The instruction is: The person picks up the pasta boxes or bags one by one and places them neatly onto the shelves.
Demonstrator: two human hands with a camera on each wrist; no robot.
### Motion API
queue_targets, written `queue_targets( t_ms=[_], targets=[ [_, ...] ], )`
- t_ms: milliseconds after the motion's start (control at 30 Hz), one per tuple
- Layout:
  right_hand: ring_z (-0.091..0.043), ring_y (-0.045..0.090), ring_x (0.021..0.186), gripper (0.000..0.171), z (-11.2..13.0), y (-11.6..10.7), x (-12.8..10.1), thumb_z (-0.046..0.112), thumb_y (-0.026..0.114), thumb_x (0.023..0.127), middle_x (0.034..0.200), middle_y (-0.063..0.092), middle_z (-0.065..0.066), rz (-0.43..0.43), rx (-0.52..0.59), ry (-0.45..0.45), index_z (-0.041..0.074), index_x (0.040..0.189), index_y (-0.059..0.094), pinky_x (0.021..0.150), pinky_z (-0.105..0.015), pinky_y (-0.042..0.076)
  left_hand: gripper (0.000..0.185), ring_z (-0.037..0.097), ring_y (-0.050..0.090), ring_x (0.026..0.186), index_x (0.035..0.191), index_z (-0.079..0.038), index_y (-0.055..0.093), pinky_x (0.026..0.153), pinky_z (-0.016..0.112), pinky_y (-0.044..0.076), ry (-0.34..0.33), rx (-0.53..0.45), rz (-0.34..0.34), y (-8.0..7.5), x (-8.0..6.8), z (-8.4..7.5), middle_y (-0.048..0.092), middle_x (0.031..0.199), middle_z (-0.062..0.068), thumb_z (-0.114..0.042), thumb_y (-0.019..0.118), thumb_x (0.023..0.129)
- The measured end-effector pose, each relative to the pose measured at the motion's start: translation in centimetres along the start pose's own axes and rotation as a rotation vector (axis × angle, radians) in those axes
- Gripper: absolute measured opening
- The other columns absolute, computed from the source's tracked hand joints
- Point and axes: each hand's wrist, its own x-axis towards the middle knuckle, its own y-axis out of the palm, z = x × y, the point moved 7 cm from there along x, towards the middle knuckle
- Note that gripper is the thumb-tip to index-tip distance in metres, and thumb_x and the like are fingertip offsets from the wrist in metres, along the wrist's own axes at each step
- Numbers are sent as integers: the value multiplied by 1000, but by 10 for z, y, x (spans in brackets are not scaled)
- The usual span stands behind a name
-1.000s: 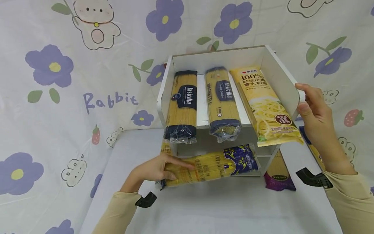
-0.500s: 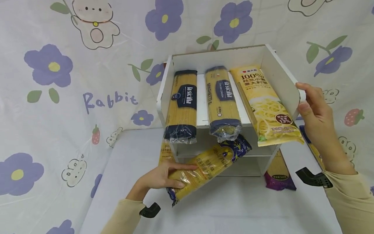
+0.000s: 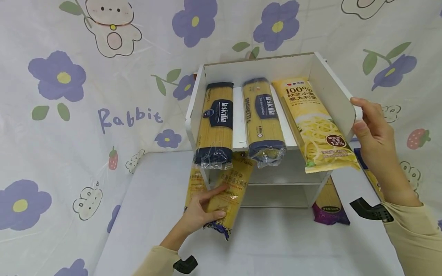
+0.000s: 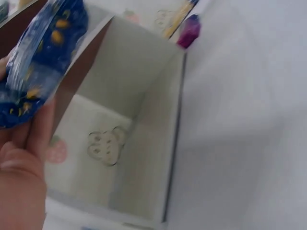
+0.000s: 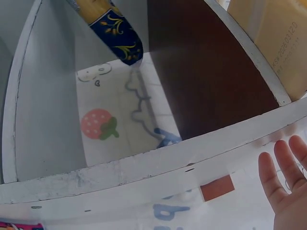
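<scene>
My left hand [image 3: 200, 214] is gripping the yellow-and-blue pasta pack [image 3: 229, 191] — fingers curled round its near end, lower centre of frame. Since the earlier frame I've been swinging it from diagonal to nearly upright; its far end is now going into the left side of the white shelf [image 3: 336, 94], under the la sicilia pack [image 3: 215, 122]. My right hand [image 3: 371, 134] is still clasping the shelf's right wall, thumb inside, at right of frame.

Left hand [image 3: 202, 214] fingers curled, right hand [image 3: 374, 134] raised, gripping.
</scene>
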Motion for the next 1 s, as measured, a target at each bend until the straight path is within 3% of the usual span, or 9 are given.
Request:
queue_targets(
  t_ms=[133,367,633,833,1000],
  targets=[
    [-10,55,108,41,0,0,0,12,48,103,128,51,2,0,-14,-2,3,143,47,84,-9,49,74,8,52,134,150,-6,41,98,24,53,7,-46,-82,8,-4,7,35,161,7,-5,75,85],
    [-9,55,106,41,-1,0,0,12,47,103,127,51,3,8,-47,-6,4,144,47,83,-8,49,72,10,55,131,150,-7,41,98,24,53,71,-44,-239,11,-9,14,37,159,9,1,73,86],
    [-9,54,102,41,-1,-2,-1,14,47,104,126,51,4,2,-89,-6,4,144,47,81,-9,48,74,12,59,126,151,-7,40,94,26,56,123,-47,-308,13,-12,12,36,159,10,3,72,86],
    [-9,54,101,41,-1,-2,0,13,48,103,125,52,3,4,-57,-8,4,144,47,80,-9,48,74,9,56,128,152,-12,40,96,23,54,76,-21,-335,11,-13,11,32,161,10,-1,73,86],
    [-9,55,103,41,-2,-2,0,12,47,103,126,51,4,0,-72,-2,4,144,47,81,-9,48,72,6,60,121,151,-15,42,94,22,55,-33,-18,-358,10,-10,0,34,160,8,-8,74,87]
  ],
)
